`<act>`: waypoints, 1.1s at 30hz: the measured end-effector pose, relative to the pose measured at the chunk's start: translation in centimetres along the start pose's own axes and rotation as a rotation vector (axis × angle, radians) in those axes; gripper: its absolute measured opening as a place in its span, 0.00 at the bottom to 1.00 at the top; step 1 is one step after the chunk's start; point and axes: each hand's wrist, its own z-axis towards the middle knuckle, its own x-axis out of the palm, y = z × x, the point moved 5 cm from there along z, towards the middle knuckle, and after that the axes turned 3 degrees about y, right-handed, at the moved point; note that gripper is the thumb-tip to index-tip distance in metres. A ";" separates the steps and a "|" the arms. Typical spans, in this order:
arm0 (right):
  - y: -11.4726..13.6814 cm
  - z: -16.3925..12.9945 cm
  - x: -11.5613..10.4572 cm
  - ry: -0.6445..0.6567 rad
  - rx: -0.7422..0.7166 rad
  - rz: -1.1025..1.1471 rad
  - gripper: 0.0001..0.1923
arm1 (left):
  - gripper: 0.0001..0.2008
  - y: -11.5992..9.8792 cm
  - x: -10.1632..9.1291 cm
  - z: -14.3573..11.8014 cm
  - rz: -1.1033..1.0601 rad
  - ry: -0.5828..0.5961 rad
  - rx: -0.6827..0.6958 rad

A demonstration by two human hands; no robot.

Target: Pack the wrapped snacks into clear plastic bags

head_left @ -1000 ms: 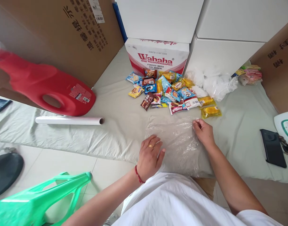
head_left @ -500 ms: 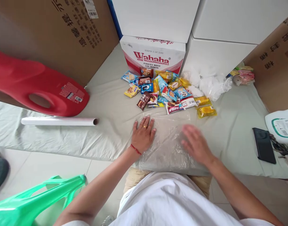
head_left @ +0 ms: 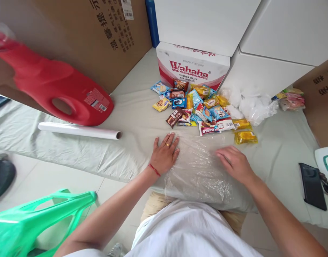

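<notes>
A sheet of clear cling film [head_left: 198, 171] lies wrinkled on the cloth at the front edge, in front of my body. My left hand [head_left: 165, 153], with a ring and a red cord bracelet, rests flat with fingers spread on the film's left side. At the film's right side, my right hand [head_left: 236, 164] has its fingers drawn together, thumb against them, at the film's edge. Just beyond both hands lies a pile of small wrapped snacks [head_left: 197, 103]. A brown cocoa snack packet [head_left: 174, 116] and yellow packets [head_left: 246, 137] lie along its near side.
Left are a white roll [head_left: 79, 130] with a hollow core and a large red jug [head_left: 64, 89]. A Wahaha carton [head_left: 192, 67] stands behind the snacks. White crumpled bags [head_left: 256, 107] and a black phone [head_left: 312, 186] are right. A green stool [head_left: 43, 221] stands below left.
The view has shifted, so most things on the surface appear farther right. My right hand's fingers, spread and blurred before, have come together at the film's right side. My left hand stays put.
</notes>
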 end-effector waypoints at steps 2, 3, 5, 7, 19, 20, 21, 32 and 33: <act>1.8 6.4 1.1 0.035 -0.121 -0.062 0.14 | 0.27 0.0 0.0 0.0 0.001 0.004 0.004; 2.6 9.6 1.9 0.050 -0.170 -0.106 0.15 | 0.27 0.0 0.0 -0.1 0.002 0.008 0.008; 4.0 15.4 4.0 0.093 -0.270 -0.199 0.19 | 0.27 0.0 0.1 -0.1 0.007 0.017 0.013; 5.1 19.9 6.2 0.193 -0.340 -0.309 0.22 | 0.28 0.0 0.1 -0.2 0.014 0.025 0.016; 1.1 13.8 1.3 0.131 0.124 0.178 0.23 | 0.28 -0.1 -0.2 -0.4 -0.007 0.002 0.030; 0.9 11.9 1.5 0.203 0.109 0.259 0.23 | 0.27 -0.1 -0.2 -0.4 -0.015 -0.001 0.028; 1.1 10.0 1.9 0.270 0.066 0.316 0.23 | 0.27 -0.1 -0.2 -0.4 -0.023 -0.004 0.024; 4.8 3.7 6.8 0.316 -0.133 -0.110 0.21 | 0.27 0.0 -0.5 -0.4 -0.035 -0.022 0.003; 5.0 3.8 7.0 0.350 -0.161 -0.095 0.21 | 0.27 0.1 -0.5 -0.4 -0.033 -0.022 0.000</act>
